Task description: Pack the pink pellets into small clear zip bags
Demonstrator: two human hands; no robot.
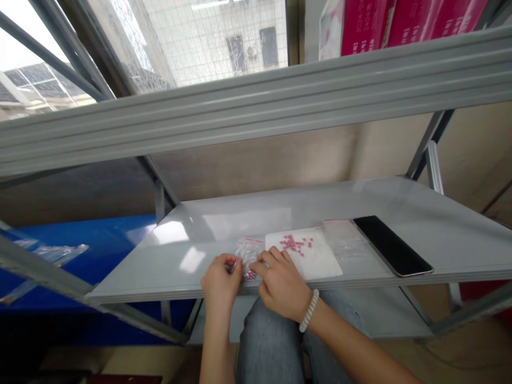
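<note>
A small clear zip bag [250, 247] with a red line along its far edge lies at the front of the grey shelf [236, 213]. Several pink bead-like pieces [250, 274] show at its near end. My left hand [222, 277] is closed at the bag's left side, fingers pinched on its edge. From the right, my right hand [282, 280] reaches over the bag, bent fingertips touching it and the thumb apart, lower down. Beside this hand, more pink pieces [294, 244] are scattered on a white sheet [320, 261]. My fingers partly cover the bag.
Another clear bag [344, 237] lies right of the sheet, with a black phone [392, 245] beyond it. A grey upper shelf beam [256, 106] crosses in front of me, with pink boxes [400, 26] above. A blue surface [108, 240] with plastic packets [60, 253] is at left.
</note>
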